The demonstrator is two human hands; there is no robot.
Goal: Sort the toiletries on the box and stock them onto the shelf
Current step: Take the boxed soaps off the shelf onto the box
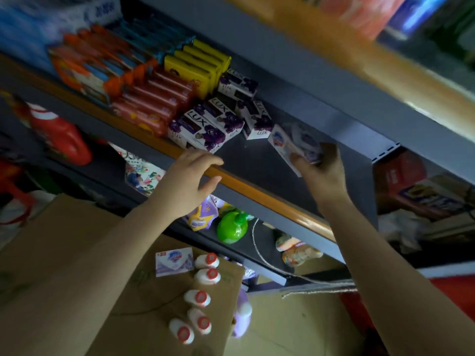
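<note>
grey metal shelving (303,80) with an orange front lip fills most of my view, tilted across the frame and blurred at the edges. below it sits the big cardboard box (64,242), its top flap facing up at me.

on the middle shelf i see rows of boxed soap: orange and blue packs (95,70) to the left, red ones (151,104), yellow ones (198,65), then a loose cluster of purple lux soap boxes (208,127) near the front edge. a red jug (61,140) and a green bottle (232,227) stand on lower levels.

my right hand (321,176) is raised over the shelf deck, to the right of the lux cluster, fingers and thumb wrapped around a white soap box (295,145) held tilted above the deck; i cannot tell whether it touches the shelf. my left hand (190,181) hangs just in front of the orange lip, fingers relaxed and spread, holding nothing.

on the cardboard box lie one more white soap box (174,262) and, just beside it, five small white bottles with red caps (199,296) lying in a loose line.
</note>
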